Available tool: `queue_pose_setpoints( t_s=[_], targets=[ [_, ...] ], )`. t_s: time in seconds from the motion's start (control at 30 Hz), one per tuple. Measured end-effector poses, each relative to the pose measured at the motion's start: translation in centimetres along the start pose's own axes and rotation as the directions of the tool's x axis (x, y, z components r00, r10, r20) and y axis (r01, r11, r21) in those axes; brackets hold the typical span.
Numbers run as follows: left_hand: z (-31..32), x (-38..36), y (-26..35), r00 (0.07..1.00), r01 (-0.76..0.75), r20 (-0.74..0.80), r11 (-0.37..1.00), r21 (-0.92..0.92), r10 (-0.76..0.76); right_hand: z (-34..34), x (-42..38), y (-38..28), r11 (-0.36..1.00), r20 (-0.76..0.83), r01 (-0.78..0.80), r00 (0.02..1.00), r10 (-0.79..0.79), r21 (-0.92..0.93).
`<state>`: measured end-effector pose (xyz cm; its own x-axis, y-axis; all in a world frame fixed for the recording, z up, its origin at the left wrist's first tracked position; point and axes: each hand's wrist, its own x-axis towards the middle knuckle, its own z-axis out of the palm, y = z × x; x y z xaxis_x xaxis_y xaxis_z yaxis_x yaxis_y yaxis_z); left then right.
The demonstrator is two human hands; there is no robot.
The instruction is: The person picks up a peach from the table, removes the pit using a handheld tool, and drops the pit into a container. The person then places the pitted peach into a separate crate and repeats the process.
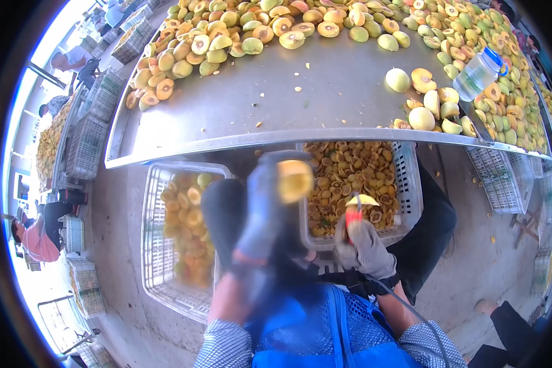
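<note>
My left hand (260, 211), in a dark glove and blurred by motion, holds a cut fruit half (295, 180) with its yellow face toward me, above the gap between two crates. My right hand (367, 248), in a grey glove, grips a red-handled tool (353, 216) with a yellow piece (363, 200) at its tip, over the near edge of the right crate (411, 184). That crate is filled with small cut fruit pieces. The left crate (156, 245) holds larger yellow halves.
A metal table (276, 104) spans the top, heaped with whole and halved fruit (227, 37) along its far side and right end. A plastic water bottle (479, 72) lies on the right heap. Stacked white crates line the left and right floor; another person (37, 239) crouches far left.
</note>
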<state>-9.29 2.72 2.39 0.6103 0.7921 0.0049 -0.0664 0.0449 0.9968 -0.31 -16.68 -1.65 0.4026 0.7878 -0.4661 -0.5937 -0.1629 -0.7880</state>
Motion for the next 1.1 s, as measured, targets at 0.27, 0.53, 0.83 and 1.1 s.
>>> queue_pose_setpoints(
  t_s=[0.27, 0.53, 0.83, 1.1],
  targets=[
    [-15.8, 0.9, 9.3, 0.940, -0.111, 0.090, 0.048, 0.993, 0.328, -0.2, 3.0, -0.8, 0.953, -0.069, -0.101, 0.990, 0.125, 0.285],
    [-8.9, 24.8, 6.7, 0.905, -0.322, 0.257, 0.151, 0.935, 0.339, -2.0, 6.9, 7.2, 0.967, -0.194, -0.117, 0.978, 0.073, -0.226],
    [-4.4, 29.6, 1.4, 0.952, -0.298, 0.284, 0.128, 0.946, 0.114, -7.5, 8.8, 12.3, 0.903, -0.216, -0.110, 0.976, 0.020, -0.416],
    [-3.5, 14.0, 5.1, 0.957, -0.153, 0.254, 0.988, 0.021, 0.142, 0.7, 5.8, -0.9, 0.950, 0.006, 0.204, 0.978, -0.208, -0.235]
  ],
)
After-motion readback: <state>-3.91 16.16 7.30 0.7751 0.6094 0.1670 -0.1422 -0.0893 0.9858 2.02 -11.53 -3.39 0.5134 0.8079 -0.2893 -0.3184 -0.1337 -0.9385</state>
